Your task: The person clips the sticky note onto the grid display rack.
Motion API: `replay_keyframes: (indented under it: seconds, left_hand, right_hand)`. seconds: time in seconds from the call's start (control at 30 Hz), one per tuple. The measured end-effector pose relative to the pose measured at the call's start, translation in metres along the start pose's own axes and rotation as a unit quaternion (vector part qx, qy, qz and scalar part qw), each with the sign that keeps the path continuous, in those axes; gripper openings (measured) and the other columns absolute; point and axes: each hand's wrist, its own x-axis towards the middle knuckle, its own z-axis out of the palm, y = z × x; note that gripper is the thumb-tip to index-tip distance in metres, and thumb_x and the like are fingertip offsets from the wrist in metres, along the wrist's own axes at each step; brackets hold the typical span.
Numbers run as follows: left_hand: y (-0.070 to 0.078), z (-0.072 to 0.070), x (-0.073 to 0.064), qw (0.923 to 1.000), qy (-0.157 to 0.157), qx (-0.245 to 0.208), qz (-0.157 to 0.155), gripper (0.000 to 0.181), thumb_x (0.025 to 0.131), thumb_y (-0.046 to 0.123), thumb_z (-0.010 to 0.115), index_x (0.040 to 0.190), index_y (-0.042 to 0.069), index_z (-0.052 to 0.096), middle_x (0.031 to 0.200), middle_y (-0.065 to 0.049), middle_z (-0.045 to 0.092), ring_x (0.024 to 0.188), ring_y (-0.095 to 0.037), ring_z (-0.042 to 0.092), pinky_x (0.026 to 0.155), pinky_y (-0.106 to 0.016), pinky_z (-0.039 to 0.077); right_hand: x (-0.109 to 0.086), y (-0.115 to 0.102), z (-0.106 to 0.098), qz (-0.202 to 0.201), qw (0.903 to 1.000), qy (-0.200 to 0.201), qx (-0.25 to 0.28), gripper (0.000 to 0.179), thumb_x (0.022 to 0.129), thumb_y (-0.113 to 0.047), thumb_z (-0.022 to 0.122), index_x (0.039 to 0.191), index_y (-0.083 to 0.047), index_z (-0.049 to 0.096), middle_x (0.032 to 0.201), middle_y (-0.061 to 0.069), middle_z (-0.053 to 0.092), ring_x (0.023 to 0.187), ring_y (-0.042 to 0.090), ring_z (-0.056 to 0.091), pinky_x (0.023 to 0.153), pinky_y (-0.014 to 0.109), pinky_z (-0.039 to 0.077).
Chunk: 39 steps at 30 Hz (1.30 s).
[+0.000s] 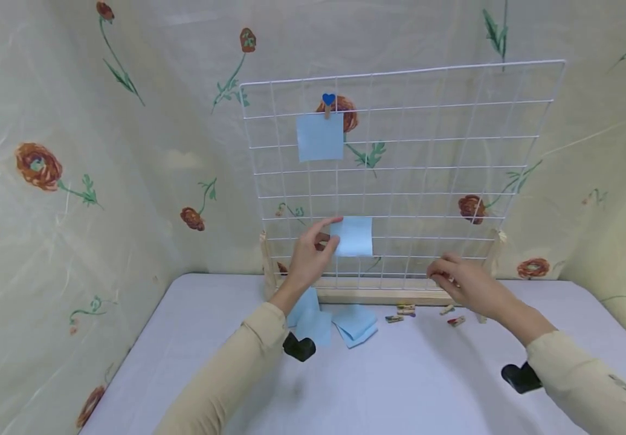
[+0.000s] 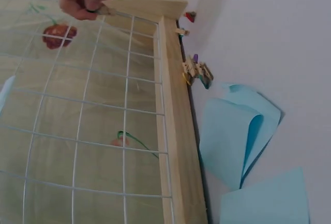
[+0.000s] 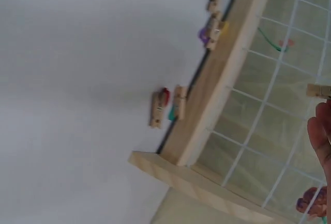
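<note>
A square blue paper sheet [image 1: 354,237] lies against the lower part of a white wire grid [image 1: 400,216]. Its left edge is held by my left hand [image 1: 312,252], index finger at the upper corner and thumb lower down. To the right, in front of the grid, my right hand [image 1: 467,284] pinches a small wooden clothespin [image 3: 316,90], plainest in the right wrist view. Higher up, another blue sheet [image 1: 320,140] hangs from a clothespin with a blue heart [image 1: 328,101].
The grid stands in a wooden base [image 1: 383,296] on a white-covered table [image 1: 389,386]. Before it lie folded blue sheets [image 1: 355,323], more blue sheets [image 1: 313,325] near my left forearm, and several loose clothespins [image 3: 159,109]. A flower-patterned curtain [image 1: 144,217] hangs behind.
</note>
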Motion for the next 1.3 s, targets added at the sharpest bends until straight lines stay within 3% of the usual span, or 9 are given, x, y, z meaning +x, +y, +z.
replay_keyframes:
  seconds: [0.17, 0.37, 0.63, 0.77, 1.0, 1.13, 1.3]
  left_hand:
    - [0.005, -0.002, 0.006, 0.9996, -0.011, -0.026, 0.009, 0.042, 0.09, 0.005, 0.06, 0.131, 0.014, 0.054, 0.133, -0.002, 0.056, 0.082, -0.016, 0.068, 0.075, -0.022, 0.056]
    - [0.035, -0.012, 0.008, 0.9992, -0.019, -0.022, 0.028, 0.046, 0.087, -0.007, 0.059, 0.131, 0.0, 0.05, 0.133, -0.016, 0.053, 0.085, -0.03, 0.066, 0.083, -0.038, 0.055]
    - [0.055, -0.02, 0.018, 0.9989, -0.024, -0.019, 0.036, 0.046, 0.088, -0.008, 0.056, 0.133, -0.002, 0.048, 0.134, -0.019, 0.051, 0.092, -0.034, 0.064, 0.084, -0.04, 0.055]
    - [0.055, -0.017, 0.026, 0.9987, -0.027, -0.021, 0.039, 0.046, 0.088, -0.008, 0.056, 0.133, -0.001, 0.048, 0.135, -0.018, 0.05, 0.091, -0.034, 0.064, 0.081, -0.04, 0.055]
    - [0.037, -0.01, 0.044, 0.9985, -0.012, -0.016, 0.051, 0.048, 0.089, -0.003, 0.059, 0.134, 0.011, 0.05, 0.136, -0.006, 0.053, 0.089, -0.022, 0.065, 0.078, -0.029, 0.056]
    - [0.039, -0.013, 0.049, 0.9983, -0.015, -0.005, 0.056, 0.048, 0.089, 0.0, 0.06, 0.133, 0.015, 0.051, 0.135, -0.002, 0.054, 0.088, -0.018, 0.066, 0.076, -0.024, 0.055]
    - [0.044, -0.017, 0.056, 0.9986, -0.013, -0.007, 0.051, 0.048, 0.089, 0.0, 0.059, 0.134, 0.015, 0.05, 0.136, -0.002, 0.053, 0.089, -0.019, 0.066, 0.078, -0.024, 0.055]
  right_hand:
    - [0.01, 0.0, -0.009, -0.022, 0.9987, 0.044, -0.012, 0.016, 0.083, 0.001, 0.067, 0.095, -0.009, 0.066, 0.089, 0.002, 0.06, 0.074, 0.009, 0.055, 0.062, 0.025, 0.053]
    - [0.016, 0.001, -0.019, -0.005, 0.9994, 0.033, -0.009, 0.018, 0.085, 0.006, 0.062, 0.098, -0.007, 0.064, 0.092, 0.004, 0.058, 0.078, 0.013, 0.056, 0.067, 0.031, 0.055]
    - [0.028, -0.002, -0.032, -0.016, 0.9978, 0.063, 0.009, 0.022, 0.083, 0.01, 0.062, 0.098, -0.005, 0.066, 0.093, 0.005, 0.061, 0.078, 0.015, 0.059, 0.066, 0.024, 0.054]
    - [0.032, -0.003, -0.035, -0.025, 0.9952, 0.094, 0.011, 0.022, 0.081, 0.011, 0.063, 0.097, -0.004, 0.068, 0.092, 0.008, 0.064, 0.076, 0.015, 0.06, 0.064, 0.023, 0.054]
    - [0.039, -0.004, -0.045, -0.005, 0.9921, 0.118, 0.04, 0.02, 0.085, 0.005, 0.063, 0.103, -0.001, 0.065, 0.09, 0.01, 0.067, 0.074, 0.016, 0.062, 0.064, 0.011, 0.049]
    - [0.042, -0.004, -0.054, 0.014, 0.9909, 0.123, 0.054, 0.022, 0.083, 0.005, 0.065, 0.105, 0.0, 0.065, 0.093, 0.012, 0.069, 0.077, 0.02, 0.066, 0.067, 0.004, 0.045]
    - [0.047, -0.003, -0.062, 0.025, 0.9919, 0.11, 0.058, 0.02, 0.083, 0.003, 0.066, 0.103, -0.002, 0.066, 0.094, 0.011, 0.069, 0.079, 0.022, 0.067, 0.068, 0.004, 0.045]
